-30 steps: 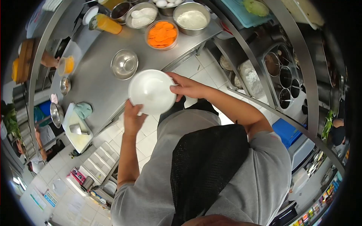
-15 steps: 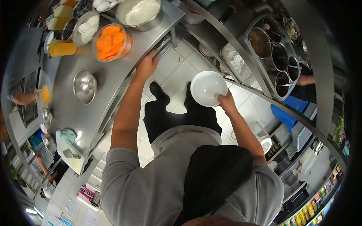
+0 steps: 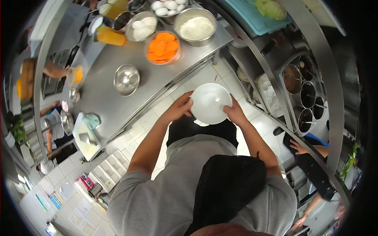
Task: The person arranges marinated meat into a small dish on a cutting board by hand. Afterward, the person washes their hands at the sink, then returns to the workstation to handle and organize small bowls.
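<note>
A white bowl (image 3: 211,103) is held in front of my body, its hollow inside facing up toward me. My left hand (image 3: 180,107) is closed on the bowl's left rim. On the opposite side, my right hand (image 3: 235,112) grips the rim with the thumb reaching over the inside. Beyond my left hand is the steel table (image 3: 165,78), with a metal bowl (image 3: 126,80) and a clear tub of orange slices (image 3: 163,48) on it.
Along the table's back stand a flour bowl (image 3: 195,26), a bowl of eggs (image 3: 168,7) and an orange bottle (image 3: 111,36). A cutting board (image 3: 87,135) with a knife lies at the near-left end. Sauce pots (image 3: 307,94) stand right. Another person's hand (image 3: 298,147) shows at right.
My left hand has left the table's edge and taken hold of the white bowl. The bowl has come closer to my body. Another person has appeared at the right.
</note>
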A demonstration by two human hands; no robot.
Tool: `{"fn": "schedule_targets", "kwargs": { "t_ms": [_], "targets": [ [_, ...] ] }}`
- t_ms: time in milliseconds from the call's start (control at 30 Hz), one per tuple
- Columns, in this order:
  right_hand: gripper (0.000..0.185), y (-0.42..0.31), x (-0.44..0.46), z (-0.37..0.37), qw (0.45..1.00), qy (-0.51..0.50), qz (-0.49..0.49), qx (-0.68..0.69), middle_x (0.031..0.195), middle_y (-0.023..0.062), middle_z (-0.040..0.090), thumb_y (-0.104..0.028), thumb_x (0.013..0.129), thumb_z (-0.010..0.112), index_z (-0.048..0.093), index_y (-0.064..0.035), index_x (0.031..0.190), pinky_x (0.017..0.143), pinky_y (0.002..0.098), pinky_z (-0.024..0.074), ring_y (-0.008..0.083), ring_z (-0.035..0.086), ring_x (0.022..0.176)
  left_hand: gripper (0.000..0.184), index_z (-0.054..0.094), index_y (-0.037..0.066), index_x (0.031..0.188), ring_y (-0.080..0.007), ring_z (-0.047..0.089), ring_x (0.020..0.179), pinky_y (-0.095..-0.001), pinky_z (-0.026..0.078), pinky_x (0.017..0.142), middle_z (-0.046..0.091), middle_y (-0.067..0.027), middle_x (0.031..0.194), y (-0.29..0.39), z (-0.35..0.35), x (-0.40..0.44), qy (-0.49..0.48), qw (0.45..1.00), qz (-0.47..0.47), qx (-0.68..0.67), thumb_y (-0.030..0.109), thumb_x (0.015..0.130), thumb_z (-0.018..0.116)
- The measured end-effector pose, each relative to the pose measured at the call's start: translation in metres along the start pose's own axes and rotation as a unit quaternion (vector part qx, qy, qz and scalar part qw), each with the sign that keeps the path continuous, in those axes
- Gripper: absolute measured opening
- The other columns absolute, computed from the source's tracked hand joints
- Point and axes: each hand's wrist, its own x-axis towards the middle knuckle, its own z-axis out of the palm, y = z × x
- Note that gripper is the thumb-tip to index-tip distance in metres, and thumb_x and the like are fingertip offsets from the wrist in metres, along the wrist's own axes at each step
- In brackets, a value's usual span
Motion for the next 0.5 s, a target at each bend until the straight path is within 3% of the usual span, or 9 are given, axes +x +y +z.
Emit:
{"fn": "schedule_targets", "kwargs": {
  "t_ms": [67,133,167,200,267,367,400,467,500],
  "targets": [
    [0.069,-0.034,0.004,0.033,0.993,-0.09,-0.045,-0.055,0.136,0.0172,0.062,-0.006,0.082,0.057,0.045,0.0004,0.149,0.11,0.0389,0.0445,0.0262,0.059,0.126,0.068,0.034,0.001,0.156,-0.0216,0.066,0.108,-0.0343,0.059,0.081,0.06,-0.0161,0.136,0.034,0.016,-0.05,0.075,0.997,-0.033,0.002,0.038,0.105,0.06],
    [0.068,-0.056,0.009,0.068,0.983,-0.159,-0.064,-0.07,0.14,0.017,0.06,-0.019,0.092,0.069,0.042,-0.0002,0.152,0.111,0.0393,0.0445,0.0257,0.058,0.128,0.055,0.056,0.0,0.142,-0.0254,0.066,0.112,-0.0417,0.054,0.091,0.066,-0.0149,0.13,-0.044,-0.023,-0.073,0.244,0.963,0.041,0.107,0.035,0.1,0.064],
    [0.067,-0.086,0.003,0.085,0.976,-0.214,-0.036,-0.007,0.134,0.0159,0.063,-0.029,0.098,0.07,0.042,-0.0017,0.153,0.102,0.0379,0.0512,0.0229,0.063,0.117,0.048,0.06,-0.004,0.134,-0.0283,0.069,0.107,-0.0443,0.052,0.097,0.07,-0.0135,0.124,-0.023,-0.035,-0.102,0.242,0.959,-0.073,0.131,0.027,0.097,0.064],
    [0.07,-0.118,-0.002,0.092,0.955,-0.294,0.045,-0.011,0.13,0.0147,0.063,-0.034,0.1,0.069,0.039,-0.0019,0.154,0.089,0.0359,0.056,0.0188,0.066,0.105,0.048,0.059,-0.005,0.134,-0.0288,0.069,0.107,-0.0434,0.053,0.097,0.069,-0.0147,0.123,-0.023,-0.046,-0.124,0.281,0.958,-0.055,0.027,0.02,0.094,0.064],
    [0.065,-0.119,-0.004,0.108,0.952,-0.305,-0.025,-0.002,0.115,0.014,0.071,-0.045,0.098,0.069,0.051,-0.0032,0.145,0.071,0.0322,0.0579,0.0162,0.07,0.083,0.05,0.057,-0.008,0.134,-0.0297,0.07,0.107,-0.0414,0.055,0.099,0.069,-0.017,0.121,-0.023,-0.068,-0.168,0.352,0.918,0.007,-0.181,0.007,0.087,0.064],
    [0.053,-0.145,-0.005,0.088,0.918,-0.35,-0.057,-0.18,0.102,0.0118,0.074,-0.046,0.099,0.068,0.064,-0.0012,0.128,0.07,0.0326,0.0566,0.0163,0.07,0.08,0.063,0.049,-0.008,0.141,-0.034,0.067,0.114,-0.0451,0.059,0.096,0.063,-0.0172,0.131,-0.022,-0.104,-0.225,0.441,0.87,0.052,-0.214,0.009,0.081,0.062],
    [0.047,-0.147,-0.01,0.077,0.918,-0.319,-0.115,-0.205,0.094,0.0119,0.074,-0.044,0.098,0.068,0.071,0.0015,0.109,0.072,0.0349,0.056,0.0191,0.07,0.079,0.061,0.05,-0.009,0.139,-0.035,0.067,0.113,-0.0469,0.06,0.093,0.062,-0.0192,0.131,-0.057,-0.148,-0.247,0.455,0.862,0.044,-0.22,0.008,0.081,0.062],
    [0.04,-0.193,-0.031,0.051,0.88,-0.321,-0.073,-0.343,0.105,0.0143,0.073,-0.038,0.101,0.065,0.069,0.0006,0.11,0.088,0.0378,0.0548,0.0248,0.069,0.097,0.059,0.049,-0.008,0.138,-0.0367,0.067,0.108,-0.0446,0.066,0.079,0.063,-0.0188,0.128,-0.059,-0.168,-0.268,0.527,0.819,0.055,-0.222,0.005,0.08,0.058],
    [0.038,-0.211,-0.042,0.042,0.868,-0.306,-0.064,-0.385,0.103,0.0141,0.073,-0.037,0.101,0.064,0.069,0.0002,0.108,0.086,0.0388,0.0547,0.0257,0.069,0.094,0.057,0.047,-0.011,0.136,-0.0374,0.068,0.105,-0.0436,0.066,0.079,0.062,-0.0206,0.127,-0.065,-0.184,-0.274,0.545,0.805,0.055,-0.229,0.003,0.081,0.055]
  ]
}}
